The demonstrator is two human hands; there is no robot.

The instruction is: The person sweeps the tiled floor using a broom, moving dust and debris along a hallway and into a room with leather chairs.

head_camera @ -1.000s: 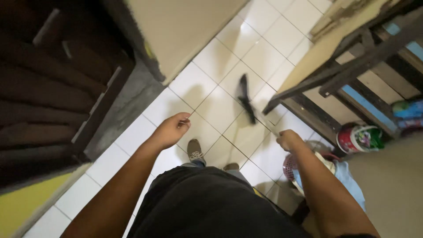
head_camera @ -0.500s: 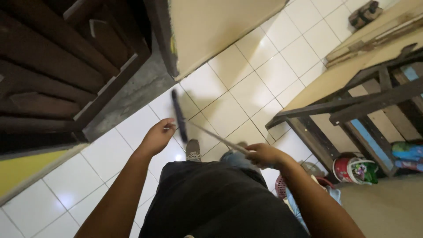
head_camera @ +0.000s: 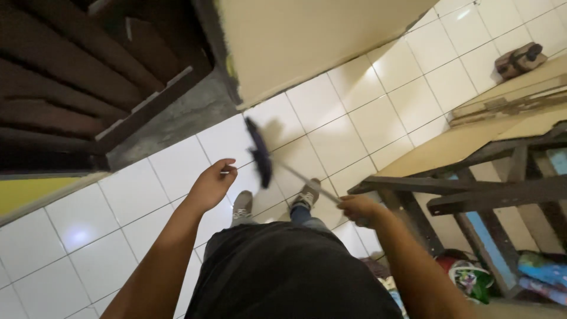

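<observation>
Broom [head_camera: 260, 152] | right hand [head_camera: 356, 208] grips | white tiled floor [head_camera: 348, 118]

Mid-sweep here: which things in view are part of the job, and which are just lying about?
In use:
broom, dark head on the white tiled floor
right hand, gripping the broom handle
left hand, free, holding nothing visible

Lying about:
wooden frame at right
colourful bucket under it
sandals far right
dark stairs at left
</observation>
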